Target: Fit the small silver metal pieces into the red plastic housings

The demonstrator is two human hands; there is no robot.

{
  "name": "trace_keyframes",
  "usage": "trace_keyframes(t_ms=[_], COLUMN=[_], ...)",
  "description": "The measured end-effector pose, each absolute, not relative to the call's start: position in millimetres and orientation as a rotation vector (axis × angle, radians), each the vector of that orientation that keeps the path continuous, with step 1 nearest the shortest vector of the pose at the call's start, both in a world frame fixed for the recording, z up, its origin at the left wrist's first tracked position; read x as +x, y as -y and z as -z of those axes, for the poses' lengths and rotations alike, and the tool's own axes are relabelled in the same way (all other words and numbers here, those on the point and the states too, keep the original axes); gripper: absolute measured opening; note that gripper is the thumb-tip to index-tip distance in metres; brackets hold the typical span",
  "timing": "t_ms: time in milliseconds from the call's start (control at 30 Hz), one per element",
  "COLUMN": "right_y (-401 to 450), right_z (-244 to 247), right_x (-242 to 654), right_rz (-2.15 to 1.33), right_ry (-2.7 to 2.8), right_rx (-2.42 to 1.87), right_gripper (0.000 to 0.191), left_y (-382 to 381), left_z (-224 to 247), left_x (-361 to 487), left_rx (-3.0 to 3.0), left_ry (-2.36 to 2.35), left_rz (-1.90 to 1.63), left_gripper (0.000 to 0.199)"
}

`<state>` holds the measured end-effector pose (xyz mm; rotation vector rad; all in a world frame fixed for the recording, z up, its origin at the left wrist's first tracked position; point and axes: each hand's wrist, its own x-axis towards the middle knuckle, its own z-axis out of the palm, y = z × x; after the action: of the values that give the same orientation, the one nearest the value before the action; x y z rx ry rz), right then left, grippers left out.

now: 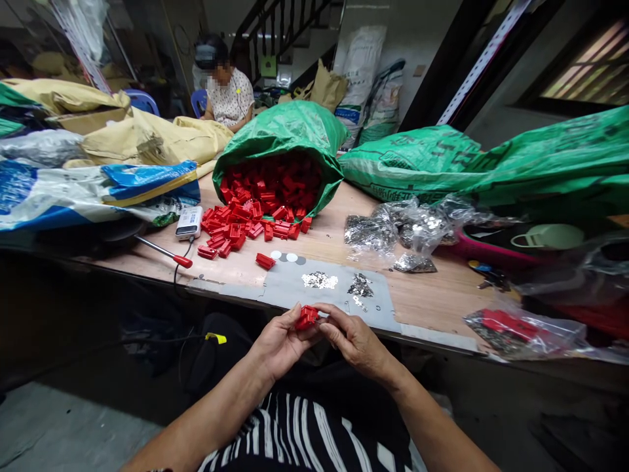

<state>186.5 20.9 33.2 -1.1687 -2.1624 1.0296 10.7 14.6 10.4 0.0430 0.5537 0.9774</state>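
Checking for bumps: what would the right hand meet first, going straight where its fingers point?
Most likely the red plastic piece held in the left hand, close ahead of the right hand; whether that hand touches it is unclear.

No lettering on the sacks (417,157) is legible.

Red piece (307,319) partly covered by left hand (285,342). Anything pinched in right hand (354,335): too small to tell. Dark metal bits (360,286) on mat (285,295): single shapes unreadable. Open green sack (289,124): depths lost in shadow. Blue-white sack (54,196) cut by left edge, long green sack (555,160) by right. Co-worker (232,97): lower body hidden.
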Motion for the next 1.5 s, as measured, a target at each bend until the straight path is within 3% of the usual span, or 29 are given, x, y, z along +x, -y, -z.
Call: trace_keyframes(t_ms=[100, 367, 700, 1067, 1333, 1500], right_y=[-24.2, -24.2, -25.3, -39.7, -74.6, -103.5], right_z=[-29.7, -36.1, -30.2, -18.4, -20.5, -19.3], right_x=[185.1, 188.3, 181.4, 173.7, 144.9, 111.2], right_rz=[-0.928, -1.076, -0.913, -1.234, -0.844, -0.560], right_ry=[2.103, 2.216, 2.188, 1.943, 2.150, 2.355], right_rx=[-1.156, -1.136, -1.195, -1.174, -1.189, -1.132], right_gripper=[0.028, 0.037, 0.032, 0.036, 0.023, 0.026], left_y=[-12.5, -13.3, -14.9, -9.8, -17.1, -21.0], left_z=[-9.4, -13.0, -9.1, 16.1, 60.0, 64.1], left_x=[12.9, 10.7, 9.4, 2.9, 0.3, -1.7], left_rx=[0.022, -0.046, -0.040, 0.038, 0.034, 0.014], left_ry=[-0.549, -0.580, -0.551, -0.693, -0.879, -0.930], left_rz=[-0.962, -0.954, -0.988, -0.923, -0.858, -0.880], left_gripper=[0.020, 0.026, 0.025, 0.016, 0.014, 0.011])
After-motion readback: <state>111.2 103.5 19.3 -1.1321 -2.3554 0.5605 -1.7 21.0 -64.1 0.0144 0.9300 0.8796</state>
